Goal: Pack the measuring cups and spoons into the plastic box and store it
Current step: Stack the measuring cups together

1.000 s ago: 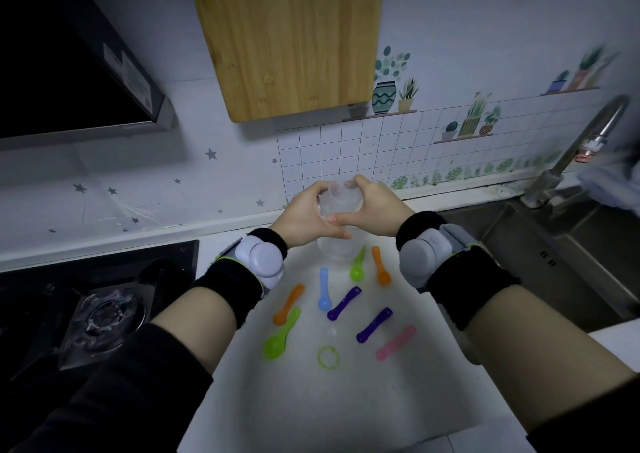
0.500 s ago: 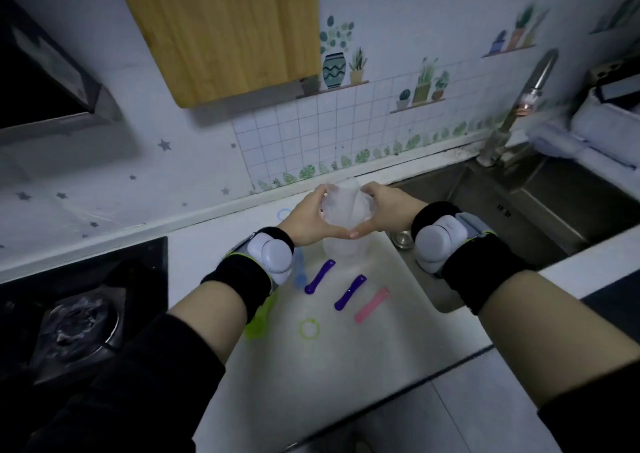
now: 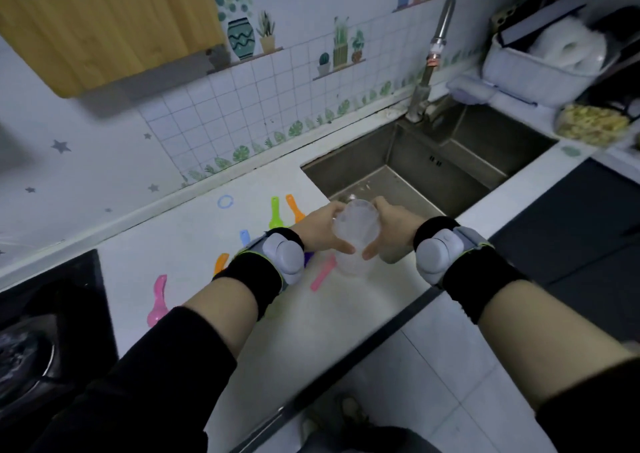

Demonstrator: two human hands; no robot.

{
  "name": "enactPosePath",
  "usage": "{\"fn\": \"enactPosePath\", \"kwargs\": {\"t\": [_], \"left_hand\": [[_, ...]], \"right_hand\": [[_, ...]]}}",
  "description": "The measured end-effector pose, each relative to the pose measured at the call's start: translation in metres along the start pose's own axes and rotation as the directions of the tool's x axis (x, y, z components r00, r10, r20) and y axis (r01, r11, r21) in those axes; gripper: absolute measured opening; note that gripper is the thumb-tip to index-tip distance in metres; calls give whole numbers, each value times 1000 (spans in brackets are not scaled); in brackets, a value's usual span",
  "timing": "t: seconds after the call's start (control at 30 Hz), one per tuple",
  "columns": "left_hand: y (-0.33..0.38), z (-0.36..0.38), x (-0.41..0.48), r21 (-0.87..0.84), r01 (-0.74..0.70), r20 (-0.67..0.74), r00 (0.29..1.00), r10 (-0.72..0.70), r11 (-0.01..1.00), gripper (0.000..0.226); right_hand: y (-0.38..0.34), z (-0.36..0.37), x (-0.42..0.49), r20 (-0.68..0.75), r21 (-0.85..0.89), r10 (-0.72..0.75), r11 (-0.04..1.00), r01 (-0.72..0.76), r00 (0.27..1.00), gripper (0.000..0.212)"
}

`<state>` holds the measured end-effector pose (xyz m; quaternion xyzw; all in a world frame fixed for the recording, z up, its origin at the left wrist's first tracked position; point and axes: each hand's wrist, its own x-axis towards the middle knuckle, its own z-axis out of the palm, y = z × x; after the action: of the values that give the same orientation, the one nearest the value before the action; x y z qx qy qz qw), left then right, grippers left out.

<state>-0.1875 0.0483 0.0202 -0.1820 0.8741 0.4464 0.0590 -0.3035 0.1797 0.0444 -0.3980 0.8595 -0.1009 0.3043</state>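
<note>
A clear round plastic box [image 3: 356, 230] is held above the white counter [image 3: 166, 241], close to the sink edge. My left hand [image 3: 320, 229] grips its left side and my right hand [image 3: 389, 232] grips its right side, fingers curled around the top. Coloured measuring spoons lie loose on the counter: a green one [image 3: 275, 212], an orange one [image 3: 294, 205], a blue one [image 3: 245, 237], a second orange one [image 3: 220, 262], a light pink one [image 3: 323, 273] and a bright pink one [image 3: 157, 302]. A blue ring [image 3: 225, 201] lies near the wall. My left wrist hides other spoons.
A steel sink [image 3: 429, 165] with a tap [image 3: 433, 57] lies to the right. A white dish basket [image 3: 540, 68] and a bowl of food [image 3: 592, 125] stand beyond it. A black stove [image 3: 41, 331] sits at the left. A wooden board [image 3: 104, 22] hangs on the wall.
The view has swung right and down toward the sink. Both hands keep their grip on the clear box, which now sits near the sink edge, with more spoons showing to the left.
</note>
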Motion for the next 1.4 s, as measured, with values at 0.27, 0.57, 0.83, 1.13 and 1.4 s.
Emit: {"fn": "enactPosePath", "kwargs": {"t": [0.27, 0.57, 0.83, 1.13, 1.4], "left_hand": [[4, 43, 12, 111, -29, 68, 997, 22, 993, 63], [2, 61, 11, 160, -27, 86, 996, 13, 987, 71], [-1, 68, 6, 153, 3, 118, 993, -21, 988, 73], [-3, 65, 2, 219, 67, 143, 985, -100, 973, 87], [-21, 20, -24, 179, 137, 77, 985, -153, 974, 74]], "right_hand": [[34, 25, -16, -11, 6, 43, 999, -43, 999, 96], [49, 38, -23, 21, 46, 41, 998, -42, 999, 90], [52, 43, -25, 97, 51, 40, 998, -45, 995, 89], [33, 21, -21, 89, 10, -49, 999, 49, 995, 100], [-17, 10, -5, 91, -67, -187, 979, 193, 978, 93]]}}
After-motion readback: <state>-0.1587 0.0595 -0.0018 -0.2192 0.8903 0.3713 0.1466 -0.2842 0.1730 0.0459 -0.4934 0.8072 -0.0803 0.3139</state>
